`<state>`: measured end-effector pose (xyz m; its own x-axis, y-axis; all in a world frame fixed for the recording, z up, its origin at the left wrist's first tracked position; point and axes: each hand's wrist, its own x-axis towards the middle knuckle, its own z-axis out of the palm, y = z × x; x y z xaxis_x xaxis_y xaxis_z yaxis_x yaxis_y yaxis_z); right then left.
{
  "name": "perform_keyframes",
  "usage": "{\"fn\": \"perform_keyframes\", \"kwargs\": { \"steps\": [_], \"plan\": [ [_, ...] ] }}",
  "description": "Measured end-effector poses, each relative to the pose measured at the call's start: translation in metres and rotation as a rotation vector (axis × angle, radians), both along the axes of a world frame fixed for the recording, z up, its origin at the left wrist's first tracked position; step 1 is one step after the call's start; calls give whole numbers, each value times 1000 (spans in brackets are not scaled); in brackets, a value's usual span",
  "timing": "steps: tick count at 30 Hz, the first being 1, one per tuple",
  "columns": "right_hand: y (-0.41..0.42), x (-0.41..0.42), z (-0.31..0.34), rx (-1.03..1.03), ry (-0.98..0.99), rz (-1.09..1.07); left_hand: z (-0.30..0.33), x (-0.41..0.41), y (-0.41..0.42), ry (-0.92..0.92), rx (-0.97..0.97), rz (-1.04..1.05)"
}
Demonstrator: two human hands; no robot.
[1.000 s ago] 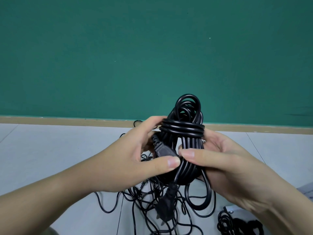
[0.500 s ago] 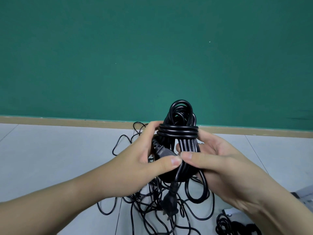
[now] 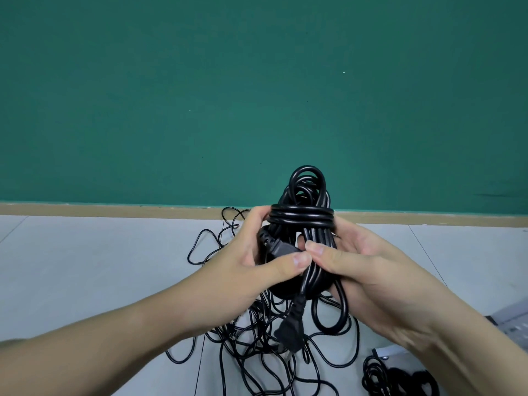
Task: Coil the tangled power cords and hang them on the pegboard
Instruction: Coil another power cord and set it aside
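Now: 2 hands on 1 wrapped cord bundle

Nearest, low in frame, a tangled heap of black cords [image 3: 257, 347] sprawls over the pale tiled floor [image 3: 85, 267]. At lower right, a smaller coiled black cord [image 3: 380, 378] lies beside the edge of a grey object, too cropped to identify.

Above the heap, both hands hold 1 coiled power cord [image 3: 307, 224] upright in the air. Left hand [image 3: 257, 261]: fingers curled round the left side of the coil, thumb pressing the cord's black connector end [image 3: 278, 247] against the bundle. Right hand [image 3: 371, 270]: fingers cupped behind the coil, thumb laid across its front strands, tip just beside the left thumb. Several turns of cord wrap horizontally round the bundle's upper part. Loops stand above the wrap. A 2nd end, the wall plug [image 3: 290, 332], hangs free below the hands.

Farther off, a tan baseboard [image 3: 114, 209] runs along the floor's edge. Behind it, a plain green wall [image 3: 200, 95].
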<state>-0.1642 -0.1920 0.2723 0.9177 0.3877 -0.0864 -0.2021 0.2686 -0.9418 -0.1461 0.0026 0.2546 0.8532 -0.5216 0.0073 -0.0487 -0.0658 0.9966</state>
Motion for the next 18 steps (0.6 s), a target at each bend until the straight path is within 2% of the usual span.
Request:
{"fn": "perform_keyframes", "kwargs": {
  "steps": [5,11,18],
  "plan": [
    [-7,4,8,19,33,-26,10,5,-5,-58,78,-42],
    [-5,2,-2,-27,48,-60,21,6,11,-157,274,-223],
    [-6,2,1,40,84,-45,2,8,2,-124,149,-51]
  ]
}}
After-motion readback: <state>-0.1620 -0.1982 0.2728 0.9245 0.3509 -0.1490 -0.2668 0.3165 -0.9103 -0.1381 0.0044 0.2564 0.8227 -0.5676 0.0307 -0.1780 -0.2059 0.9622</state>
